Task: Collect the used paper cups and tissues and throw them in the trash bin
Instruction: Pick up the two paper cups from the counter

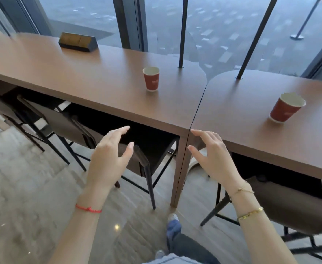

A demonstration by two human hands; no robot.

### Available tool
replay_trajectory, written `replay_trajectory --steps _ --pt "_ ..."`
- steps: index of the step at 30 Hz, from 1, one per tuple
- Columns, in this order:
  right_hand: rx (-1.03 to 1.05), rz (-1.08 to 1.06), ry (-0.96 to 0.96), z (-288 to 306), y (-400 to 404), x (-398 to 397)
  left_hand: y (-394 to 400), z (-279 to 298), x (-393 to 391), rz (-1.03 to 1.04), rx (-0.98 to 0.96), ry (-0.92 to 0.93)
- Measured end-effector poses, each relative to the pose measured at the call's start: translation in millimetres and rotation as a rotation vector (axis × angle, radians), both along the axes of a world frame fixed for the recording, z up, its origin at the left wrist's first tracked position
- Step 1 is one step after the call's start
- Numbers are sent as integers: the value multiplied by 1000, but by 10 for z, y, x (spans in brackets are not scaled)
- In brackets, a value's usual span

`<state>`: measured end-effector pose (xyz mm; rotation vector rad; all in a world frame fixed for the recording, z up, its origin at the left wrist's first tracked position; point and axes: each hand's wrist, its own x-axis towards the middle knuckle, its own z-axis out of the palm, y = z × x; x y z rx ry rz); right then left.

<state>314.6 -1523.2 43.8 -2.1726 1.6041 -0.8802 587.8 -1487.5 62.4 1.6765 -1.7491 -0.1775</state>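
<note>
On the left table, far from me, sits only a dark sign holder; further right the nearer-to-centre red paper cup stands upright. My left hand and right hand hover below the near table edge, both spread wide, holding nothing. The second cup stands on the right table. Risk, I judge: a hasty reach could tip a cup and spill any dregs. I can't see inside the cups, nor any tissues or trash bin
</note>
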Motion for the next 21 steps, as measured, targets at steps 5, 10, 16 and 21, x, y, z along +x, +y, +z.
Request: replay_trajectory --steps 5,10,16,21 --pt "-19 -44 -11 16 -718 -3 -995 16 36 22 -14 16" --pt "-23 -89 -45 91 -1412 -19 -2038 -10 -40 64 18 153" --pt "-30 -94 -15 100 -1989 -43 -3062 -181 -107 129 70 227" --pt "-5 -127 -11 52 -2184 -30 -3488 -354 -172 80 147 308"
